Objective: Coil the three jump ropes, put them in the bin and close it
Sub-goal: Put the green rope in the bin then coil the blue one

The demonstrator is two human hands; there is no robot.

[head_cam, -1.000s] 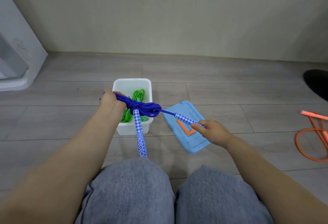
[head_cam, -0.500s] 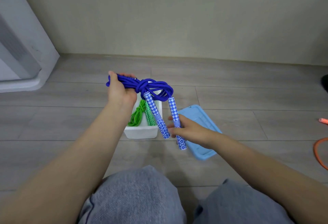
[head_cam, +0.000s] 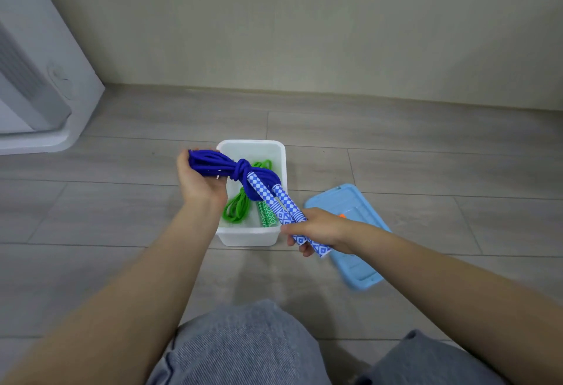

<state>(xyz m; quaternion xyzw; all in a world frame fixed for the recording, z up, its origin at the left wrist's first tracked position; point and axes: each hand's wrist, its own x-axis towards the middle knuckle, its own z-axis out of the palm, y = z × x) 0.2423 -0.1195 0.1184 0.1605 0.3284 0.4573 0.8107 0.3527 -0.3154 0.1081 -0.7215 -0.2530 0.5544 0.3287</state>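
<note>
A knotted blue jump rope (head_cam: 225, 166) hangs over the open white bin (head_cam: 251, 237) on the floor. My left hand (head_cam: 199, 185) grips the coiled end of it at the bin's left rim. My right hand (head_cam: 316, 229) grips both blue-and-white patterned handles (head_cam: 281, 202) side by side at the bin's near right corner. A green jump rope (head_cam: 239, 211) with a green patterned handle lies inside the bin. The light blue lid (head_cam: 356, 266) lies flat on the floor to the right of the bin, partly under my right wrist.
A white appliance (head_cam: 36, 80) stands at the far left against the wall. My knees in grey jeans (head_cam: 243, 345) fill the bottom of the view. Wood-look floor surrounds the bin, with the wall close behind it.
My right hand gathered the second handle and now holds both together. The coiled blue rope came down from above the bin to just over its opening. The camera tilted, and the orange rope left the view.
</note>
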